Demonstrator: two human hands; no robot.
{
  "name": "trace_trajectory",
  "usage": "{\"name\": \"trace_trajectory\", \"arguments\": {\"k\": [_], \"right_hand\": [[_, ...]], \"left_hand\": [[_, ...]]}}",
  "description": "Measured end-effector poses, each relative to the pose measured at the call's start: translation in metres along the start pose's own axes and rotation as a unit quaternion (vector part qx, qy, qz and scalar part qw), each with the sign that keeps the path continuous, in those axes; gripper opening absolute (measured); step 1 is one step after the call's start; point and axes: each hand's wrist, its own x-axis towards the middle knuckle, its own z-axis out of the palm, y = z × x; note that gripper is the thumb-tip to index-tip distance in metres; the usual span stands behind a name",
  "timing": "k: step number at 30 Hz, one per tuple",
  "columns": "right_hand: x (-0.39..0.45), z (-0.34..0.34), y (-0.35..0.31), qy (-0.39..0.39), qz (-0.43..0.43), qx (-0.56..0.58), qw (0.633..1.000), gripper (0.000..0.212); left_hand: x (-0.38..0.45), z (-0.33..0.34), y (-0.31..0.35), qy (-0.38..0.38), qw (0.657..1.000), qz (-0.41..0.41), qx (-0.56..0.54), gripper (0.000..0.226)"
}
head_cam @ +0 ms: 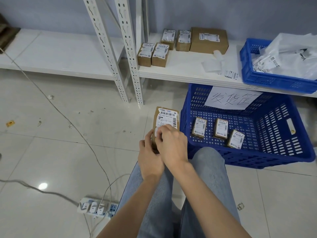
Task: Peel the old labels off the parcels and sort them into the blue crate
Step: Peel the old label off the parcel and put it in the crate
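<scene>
A small brown cardboard parcel (165, 121) with a white printed label (169, 116) is held upright above my knees. My left hand (151, 153) grips its lower left side. My right hand (173, 143) pinches the label's lower left corner with curled fingers. To the right, on the floor, stands a big blue crate (291, 152) with a handwritten paper sign; three small labelled parcels (221, 128) lie on its bottom. Several more labelled parcels (152, 54) and a larger brown box (208, 40) sit on the low white shelf (180, 69).
A second blue crate (267, 79) on the shelf's right end holds white plastic mailer bags. Peeled white label scraps (212, 64) lie on the shelf beside it. Shelf uprights (132, 66) stand ahead. A power strip (97, 207) and cables cross the tiled floor at left.
</scene>
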Motion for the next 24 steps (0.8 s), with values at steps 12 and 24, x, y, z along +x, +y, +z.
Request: {"name": "trace_trajectory", "arguments": {"k": [12,24], "right_hand": [[-0.003,-0.012,0.009,-0.054,0.057,0.15,0.986,0.005],[0.001,0.01,-0.002,-0.106,0.049,0.051,0.992,0.018]], "left_hand": [[0.009,0.003,-0.003,-0.018,0.996,-0.022,0.084,0.02],[0.019,0.012,-0.017,-0.05,0.961,0.037,0.269,0.035]]}}
